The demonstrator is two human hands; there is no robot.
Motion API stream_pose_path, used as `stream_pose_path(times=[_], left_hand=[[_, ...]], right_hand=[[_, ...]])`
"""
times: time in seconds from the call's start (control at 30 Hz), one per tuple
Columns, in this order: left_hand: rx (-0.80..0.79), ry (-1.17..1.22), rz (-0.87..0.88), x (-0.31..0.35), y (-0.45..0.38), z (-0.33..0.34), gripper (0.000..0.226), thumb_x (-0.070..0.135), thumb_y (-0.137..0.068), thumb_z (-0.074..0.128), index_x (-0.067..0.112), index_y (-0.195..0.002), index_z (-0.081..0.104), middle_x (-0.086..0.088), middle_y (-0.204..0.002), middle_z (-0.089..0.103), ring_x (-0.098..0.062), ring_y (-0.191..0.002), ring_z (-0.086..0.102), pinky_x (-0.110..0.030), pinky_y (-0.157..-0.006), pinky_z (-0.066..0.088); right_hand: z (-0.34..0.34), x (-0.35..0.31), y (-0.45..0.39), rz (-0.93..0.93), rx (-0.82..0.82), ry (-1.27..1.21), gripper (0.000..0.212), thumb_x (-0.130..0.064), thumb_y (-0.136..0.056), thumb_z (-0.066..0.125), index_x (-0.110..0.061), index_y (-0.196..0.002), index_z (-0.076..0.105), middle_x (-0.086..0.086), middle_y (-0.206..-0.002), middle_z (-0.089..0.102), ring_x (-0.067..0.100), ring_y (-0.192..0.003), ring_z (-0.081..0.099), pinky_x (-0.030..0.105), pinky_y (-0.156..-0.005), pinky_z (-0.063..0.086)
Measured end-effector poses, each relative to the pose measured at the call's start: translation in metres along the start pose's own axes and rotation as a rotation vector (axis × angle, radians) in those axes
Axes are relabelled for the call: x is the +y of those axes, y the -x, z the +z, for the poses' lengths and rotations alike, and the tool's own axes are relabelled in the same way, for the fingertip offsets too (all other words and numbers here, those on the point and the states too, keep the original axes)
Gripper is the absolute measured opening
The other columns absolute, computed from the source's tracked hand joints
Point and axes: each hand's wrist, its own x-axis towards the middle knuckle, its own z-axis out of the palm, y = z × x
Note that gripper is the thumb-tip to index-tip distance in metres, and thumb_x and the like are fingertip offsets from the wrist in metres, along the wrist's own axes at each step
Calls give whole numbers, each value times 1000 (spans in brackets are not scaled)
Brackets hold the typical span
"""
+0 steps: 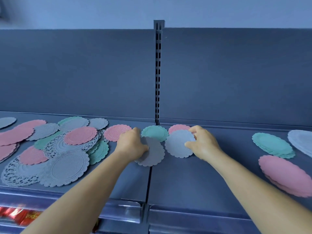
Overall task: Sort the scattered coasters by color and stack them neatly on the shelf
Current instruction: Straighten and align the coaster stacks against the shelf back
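Red packet, lettering blurred; grey shelf

Three sorted stacks, two hands.

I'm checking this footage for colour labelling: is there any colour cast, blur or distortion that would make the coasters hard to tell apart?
Head view: a cool blue cast greys everything, yet the pink stack and teal stack stay distinct; grey coasters nearly match the shelf. The centre is sharp; the bottom-left corner is motion-smeared. Wide-angle bending bows the shelf edges.
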Motion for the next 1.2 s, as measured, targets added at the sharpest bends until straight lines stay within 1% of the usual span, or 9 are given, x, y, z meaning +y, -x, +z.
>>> stream_pose_path(times=[0.1,0.23,0.37,0.63,0.73,0.83,0.93,1.1,1.2], left_hand=[[21,133,97,5,10,-3,22,13,-84,61,16,-104,69,-1,-94,68,-22,-96,64,-24,-72,46],[24,314,158,23,23,-8,6,17,-86,60,19,-86,66,0,-81,68,-17,-73,60,-24,-58,45],[-4,425,206,51,39,-4,4,21,-87,60,21,-86,64,1,-78,67,-9,-61,54,-20,-46,37],[-99,536,315,134,62,26,6,21,-88,60,20,-83,62,2,-73,61,-10,-57,50,-18,-45,39],[-144,565,348,165,70,42,5,20,-88,60,17,-86,63,1,-73,63,-10,-57,53,-21,-53,44],[-172,566,369,204,78,64,5,20,-88,61,18,-85,63,5,-67,63,-8,-55,56,-23,-56,47],[-199,561,370,242,88,82,5,22,-89,60,19,-86,62,7,-68,61,-5,-54,54,-16,-46,42],[-231,555,366,294,99,110,4,20,-88,59,18,-86,62,4,-68,63,-9,-55,56,-20,-53,45],[-259,570,347,317,103,124,8,20,-88,60,21,-80,61,1,-71,66,-9,-54,57,-20,-52,45]], right_hand=[[-7,4,15,-30,77,-30,28,-14,-85,55,-13,-113,56,2,-93,62,26,-81,59,33,-65,48],[-20,16,34,-82,185,-71,16,-12,-87,47,-4,-93,59,4,-66,51,22,-65,41,29,-58,32],[-44,33,50,-58,291,-94,18,-13,-89,45,-6,-93,61,13,-78,65,23,-66,45,30,-59,35],[-109,96,79,20,461,-71,17,-11,-93,43,-11,-93,60,1,-68,55,20,-60,44,28,-51,33],[-134,123,85,44,517,-49,18,-13,-93,46,-15,-104,60,-2,-65,54,18,-65,46,27,-53,30],[-165,159,95,97,520,-83,27,-14,-94,46,-18,-119,54,5,-80,65,21,-73,51,26,-54,32],[-193,195,100,140,518,-87,27,-15,-94,47,-17,-120,53,3,-83,63,21,-76,50,26,-62,33],[-224,251,97,212,440,-65,30,-15,-92,50,-19,-121,58,6,-110,66,18,-87,53,23,-74,35],[-231,273,94,218,368,-40,29,-15,-89,56,-18,-118,61,4,-109,67,16,-90,53,23,-78,37]])
